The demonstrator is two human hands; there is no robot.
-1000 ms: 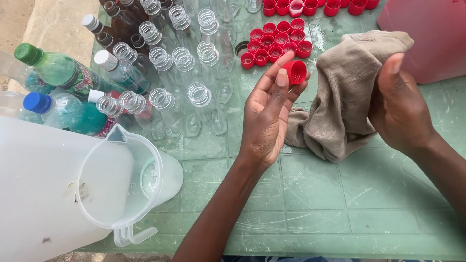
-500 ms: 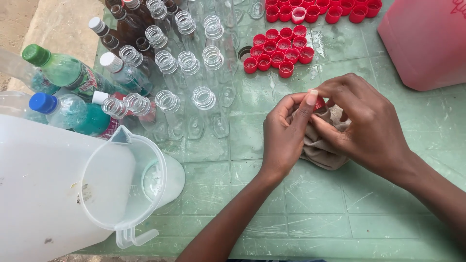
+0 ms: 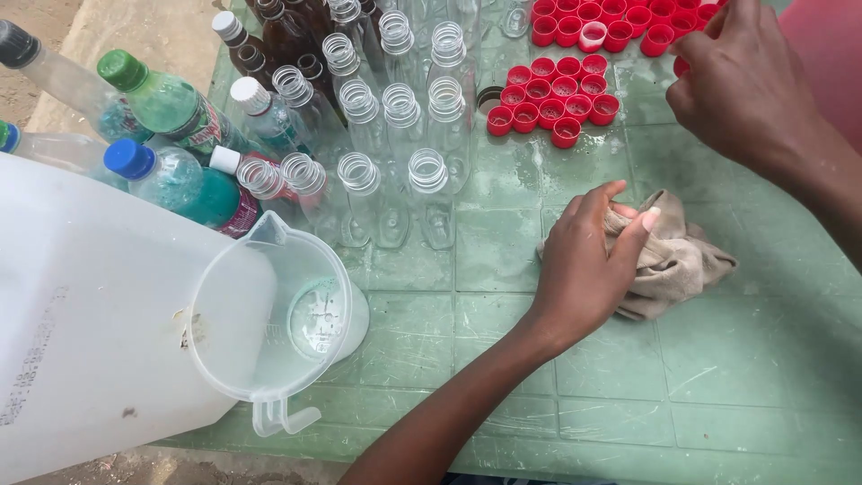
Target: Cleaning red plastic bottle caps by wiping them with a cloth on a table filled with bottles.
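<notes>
My left hand (image 3: 582, 269) presses down on a crumpled beige cloth (image 3: 684, 262) lying on the green tiled table (image 3: 557, 395), thumb and fingers pinching its folds. My right hand (image 3: 743, 83) is up at the far right, fingers curled, with a red bottle cap (image 3: 681, 66) showing at its fingertips, mostly hidden. It hovers by two groups of red caps lying open side up: one cluster (image 3: 549, 97) mid-table and one row (image 3: 611, 22) along the far edge.
Several open clear plastic bottles (image 3: 395, 117) stand in rows at the far left, with capped bottles (image 3: 171, 108) beside them. A clear jug (image 3: 269, 328) leans against a large white jerrycan (image 3: 90, 314) at the near left. A pink container (image 3: 831, 63) sits far right.
My hands were together wiping a red cap in the cloth. Now the right hand has lifted away toward the far caps, and the left hand has lowered the cloth onto the table.
</notes>
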